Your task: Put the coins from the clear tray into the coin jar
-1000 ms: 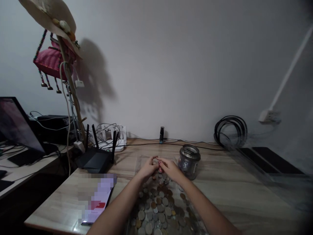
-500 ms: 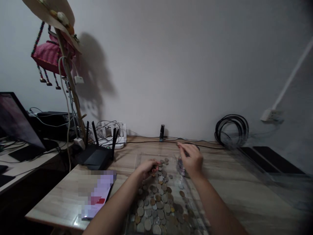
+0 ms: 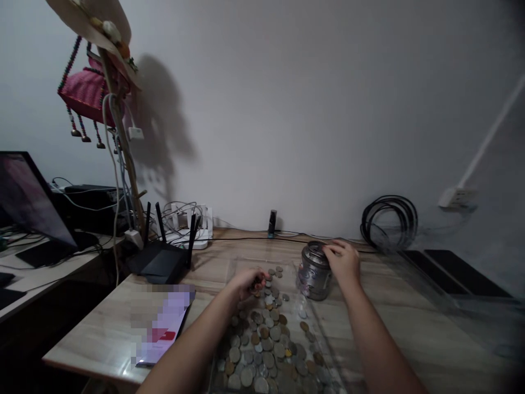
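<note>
Many coins lie spread in a clear plastic tray in front of me. Over the tray's back left part is my left hand, its fingers curled in; whatever they hold is hidden. A round metallic-looking jar with a dark lid stands upright just beyond the tray's right side. My right hand is at the right of this lid, thumb and fingers pinched together at its top. Anything between those fingertips is too small to make out.
A phone lies left of my left forearm. Behind it stand a black router and a white router with tangled cables. A small dark bottle and a black cable coil are by the wall.
My right hand has moved right, from in front of the jar to the right side of its lid, uncovering the jar. The left hand stays over the coins.
</note>
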`<state>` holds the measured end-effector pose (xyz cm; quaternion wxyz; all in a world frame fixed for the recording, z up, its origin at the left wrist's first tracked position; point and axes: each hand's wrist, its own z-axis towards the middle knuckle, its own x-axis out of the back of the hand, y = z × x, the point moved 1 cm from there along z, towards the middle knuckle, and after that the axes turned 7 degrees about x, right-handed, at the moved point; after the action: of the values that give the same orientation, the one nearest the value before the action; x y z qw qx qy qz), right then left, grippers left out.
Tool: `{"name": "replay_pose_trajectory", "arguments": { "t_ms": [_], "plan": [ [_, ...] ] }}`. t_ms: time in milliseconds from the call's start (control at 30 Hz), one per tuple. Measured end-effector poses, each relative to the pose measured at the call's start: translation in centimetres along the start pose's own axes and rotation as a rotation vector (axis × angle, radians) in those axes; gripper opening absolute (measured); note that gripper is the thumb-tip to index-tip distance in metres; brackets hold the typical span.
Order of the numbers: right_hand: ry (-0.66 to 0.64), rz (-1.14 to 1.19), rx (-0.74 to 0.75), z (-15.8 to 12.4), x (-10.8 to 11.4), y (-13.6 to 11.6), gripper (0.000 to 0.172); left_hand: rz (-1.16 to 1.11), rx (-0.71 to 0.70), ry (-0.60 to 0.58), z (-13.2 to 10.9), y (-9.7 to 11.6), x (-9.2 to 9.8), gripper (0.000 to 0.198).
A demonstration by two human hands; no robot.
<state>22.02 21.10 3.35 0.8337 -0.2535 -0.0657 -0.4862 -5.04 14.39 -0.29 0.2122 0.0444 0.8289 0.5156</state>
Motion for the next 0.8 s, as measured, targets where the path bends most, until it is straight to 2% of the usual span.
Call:
{"name": "replay_pose_trajectory", "arguments": {
  "t_ms": [133, 233, 300, 367, 533, 600, 667, 800],
  "plan": [
    [-0.036, -0.038, 0.059, 0.0, 0.8, -2.0, 0.022, -0.062, 0.007, 0.03, 0.4, -0.1, 0.3, 0.017],
    [0.097, -0.036, 0.127, -0.4, 1.6, -4.5, 0.024, -0.102, 0.015, 0.024, 0.6, -0.2, 0.5, 0.021],
    [0.126, 0.022, 0.212, -1.2, 1.9, -6.7, 0.028, -0.132, 0.023, 0.014, 0.7, -0.1, 0.6, 0.023],
    [0.015, 0.125, 0.3, -2.5, 1.7, -9.3, 0.028, -0.176, 0.035, -0.007, 0.8, 0.0, 0.7, 0.023],
    [-0.581, 0.328, 0.476, -6.0, 0.1, -14.6, 0.024, -0.279, 0.029, -0.08, 0.9, 0.1, 0.9, 0.011],
    [-0.739, 0.34, 0.508, -6.9, -0.4, -15.4, 0.026, -0.27, 0.03, -0.073, 1.0, 0.1, 0.8, 0.006],
    [-0.775, 0.325, 0.503, -7.3, -0.7, -15.5, 0.023, -0.262, 0.023, -0.061, 1.1, -0.1, 0.6, 0.008],
    [-0.749, 0.347, 0.523, -7.5, -1.2, -15.3, 0.018, -0.268, 0.004, -0.044, 1.2, -0.2, 0.2, 0.012]
  ]
}}
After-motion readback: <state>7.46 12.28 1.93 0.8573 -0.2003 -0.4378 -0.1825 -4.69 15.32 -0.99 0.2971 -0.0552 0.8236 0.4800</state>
